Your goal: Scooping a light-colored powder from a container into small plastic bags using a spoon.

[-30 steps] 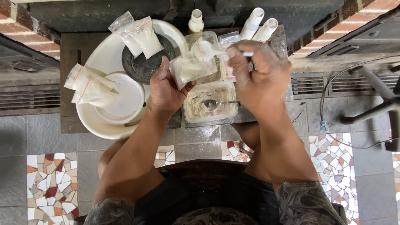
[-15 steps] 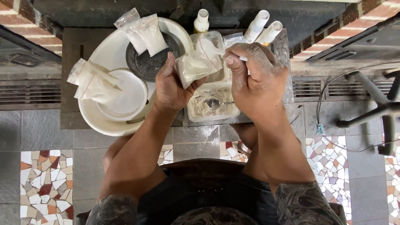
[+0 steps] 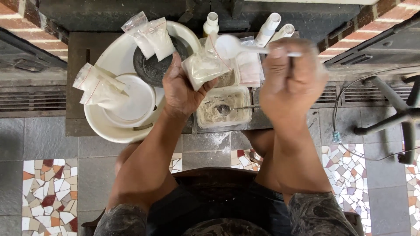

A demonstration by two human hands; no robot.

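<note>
Powder-filled clear bag (image 3: 202,67) in left hand (image 3: 181,89)

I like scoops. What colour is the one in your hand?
White, the plastic scoop seen from the head view.

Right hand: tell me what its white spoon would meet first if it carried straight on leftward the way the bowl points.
Probably the small clear bag of white powder in the left hand; the spoon in the right hand is already at its mouth, though depth is unclear.

Spoon lifted out, right hand moved right
Right hand (image 3: 291,81) has pulled away from the bag (image 3: 202,69) in the left hand (image 3: 183,89); its white spoon (image 3: 232,46), earlier hidden behind the fingers, now shows above the bag mouth. Right hand blurred.
</note>
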